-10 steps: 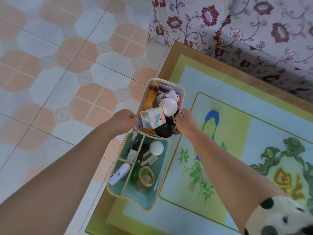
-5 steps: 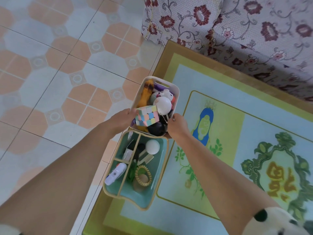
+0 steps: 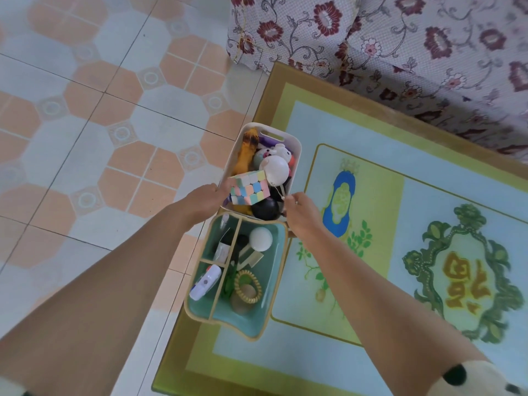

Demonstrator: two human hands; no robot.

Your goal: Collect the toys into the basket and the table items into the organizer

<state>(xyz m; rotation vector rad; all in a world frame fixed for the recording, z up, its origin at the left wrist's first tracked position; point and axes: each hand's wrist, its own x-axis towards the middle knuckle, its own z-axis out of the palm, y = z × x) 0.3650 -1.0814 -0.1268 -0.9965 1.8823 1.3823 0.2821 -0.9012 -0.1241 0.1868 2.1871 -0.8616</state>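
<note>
A white basket (image 3: 296, 145) holds a pastel puzzle cube (image 3: 250, 187), a white ball (image 3: 275, 170), a yellow-brown toy (image 3: 247, 152), a black ball (image 3: 265, 209) and small plush figures. Right against its near end is a teal organizer (image 3: 273, 281) with dividers. It contains a white ball (image 3: 260, 238), a coiled hair tie (image 3: 248, 285), a white device (image 3: 205, 281) and small items. My left hand (image 3: 204, 200) grips the basket's near left corner. My right hand (image 3: 301, 214) grips its near right corner, where it meets the organizer.
Both containers sit over the left edge of a green, blue and yellow rug (image 3: 371, 281). Orange and white tiled floor (image 3: 114, 124) spreads to the left. A floral-covered sofa (image 3: 400, 38) fills the upper right.
The view has shifted slightly. My hands stay at the near end of the basket, and the basket and organizer keep their places over the rug edge.
</note>
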